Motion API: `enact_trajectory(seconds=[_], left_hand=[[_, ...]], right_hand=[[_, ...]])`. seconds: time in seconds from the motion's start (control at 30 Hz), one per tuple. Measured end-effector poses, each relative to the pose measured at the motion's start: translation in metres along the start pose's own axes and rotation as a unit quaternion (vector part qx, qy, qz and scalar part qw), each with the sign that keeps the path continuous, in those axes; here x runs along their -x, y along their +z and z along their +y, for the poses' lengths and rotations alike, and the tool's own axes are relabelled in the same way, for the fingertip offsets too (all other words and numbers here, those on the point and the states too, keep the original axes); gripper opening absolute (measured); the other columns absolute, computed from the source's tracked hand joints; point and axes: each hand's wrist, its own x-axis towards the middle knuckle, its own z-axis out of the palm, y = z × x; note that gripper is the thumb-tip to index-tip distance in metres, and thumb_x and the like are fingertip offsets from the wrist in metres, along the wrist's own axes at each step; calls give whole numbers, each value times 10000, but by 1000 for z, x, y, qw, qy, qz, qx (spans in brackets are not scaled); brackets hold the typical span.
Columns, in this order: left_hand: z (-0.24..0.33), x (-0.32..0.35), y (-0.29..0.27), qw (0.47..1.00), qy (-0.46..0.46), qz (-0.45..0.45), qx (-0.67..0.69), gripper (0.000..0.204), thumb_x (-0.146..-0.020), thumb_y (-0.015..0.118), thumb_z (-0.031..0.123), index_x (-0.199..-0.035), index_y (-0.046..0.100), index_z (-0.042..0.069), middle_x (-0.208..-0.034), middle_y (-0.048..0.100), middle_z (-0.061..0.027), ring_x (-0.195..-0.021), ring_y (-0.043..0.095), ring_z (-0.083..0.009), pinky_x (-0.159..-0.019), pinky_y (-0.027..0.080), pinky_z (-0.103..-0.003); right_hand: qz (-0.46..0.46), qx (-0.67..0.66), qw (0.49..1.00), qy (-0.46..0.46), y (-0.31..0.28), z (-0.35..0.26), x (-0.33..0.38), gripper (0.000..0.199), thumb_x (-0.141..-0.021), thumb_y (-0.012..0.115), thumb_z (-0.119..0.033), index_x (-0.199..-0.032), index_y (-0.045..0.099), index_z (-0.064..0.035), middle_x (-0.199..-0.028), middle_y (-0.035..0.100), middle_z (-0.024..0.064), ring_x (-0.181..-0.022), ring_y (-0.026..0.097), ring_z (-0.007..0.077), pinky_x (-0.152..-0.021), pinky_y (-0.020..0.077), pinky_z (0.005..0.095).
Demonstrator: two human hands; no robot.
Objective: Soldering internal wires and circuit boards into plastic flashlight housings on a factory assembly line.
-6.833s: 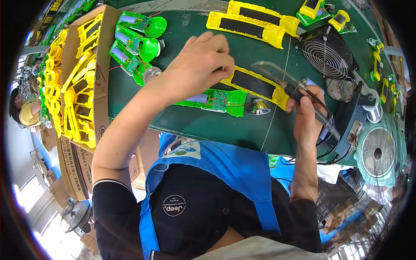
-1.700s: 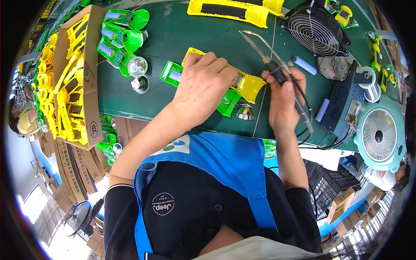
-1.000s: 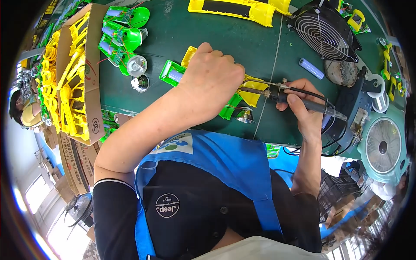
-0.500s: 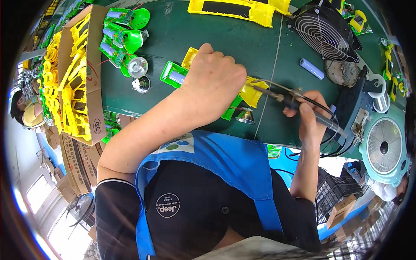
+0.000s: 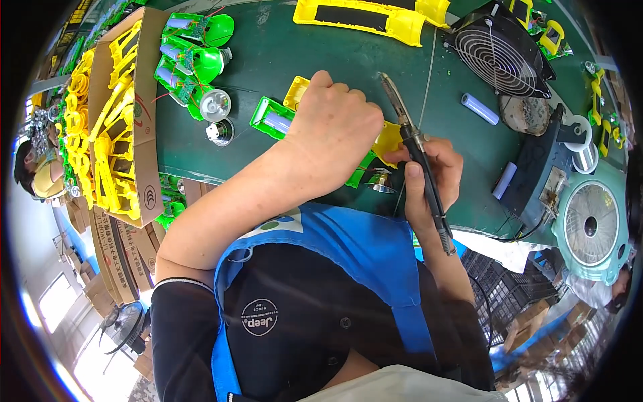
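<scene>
My left hand [image 5: 335,127] lies palm-down over a yellow and green plastic assembly [image 5: 281,114] on the green work table [image 5: 268,53], covering most of it; a green tray part with a pale cylindrical cell sticks out at its left. My right hand [image 5: 429,174] grips a soldering iron [image 5: 415,147] like a pen, its tip pointing up and away from the assembly. A small metal reflector cone [image 5: 380,182] sits by the table's near edge between my hands.
Green half-shells [image 5: 194,40] and two silver reflectors [image 5: 216,106] lie to the left. A cardboard box of yellow parts [image 5: 114,120] stands at far left. Long yellow housing [image 5: 362,13], a black fan [image 5: 499,53], loose cells [image 5: 479,108] and a teal fan [image 5: 589,228] are to the right.
My right hand has swung the soldering iron from lying across toward the assembly to standing upright with the tip lifted away. My left hand stays on the assembly.
</scene>
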Motion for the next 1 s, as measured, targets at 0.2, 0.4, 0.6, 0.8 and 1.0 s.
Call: enact_trajectory(seconds=[0.2,0.4,0.6,0.8,1.0], left_hand=[[-3,1,1,1000,-2,-3,7,46,-691,626,87,-736,629,77,-715,618,-66,-742,635,-234,-704,406,-349],[-13,5,2,998,6,-13,63,43,-771,641,124,-772,641,82,-735,614,-62,-748,625,-246,-697,405,-357],[-50,58,-34,974,-106,193,60,103,-793,702,156,-809,626,88,-783,589,-38,-805,585,-256,-708,411,-394],[-58,119,9,975,-202,95,12,278,-736,741,133,-948,568,82,-842,582,-67,-867,559,-263,-731,389,-388],[-70,136,5,923,-212,154,283,169,-817,634,15,-967,581,72,-716,601,-22,-704,581,-161,-689,401,-301]], right_hand=[[-4,25,1000,-11,1,-1,-1,279,-961,567,-139,-1154,418,-4,-1007,572,166,-873,686,233,-771,530,318],[35,-36,998,31,-2,-4,1,326,-972,564,-241,-1139,397,-15,-989,614,175,-863,685,246,-824,518,363],[89,40,995,1,-8,6,2,337,-982,521,-297,-1144,382,-36,-866,652,173,-811,654,239,-853,463,372],[113,21,993,28,1,-1,-5,334,-981,527,-298,-1147,408,-34,-863,659,141,-768,667,218,-796,487,326],[127,-19,991,27,1,1,-6,329,-977,534,-273,-1144,419,-14,-929,604,145,-753,664,260,-770,522,377]])
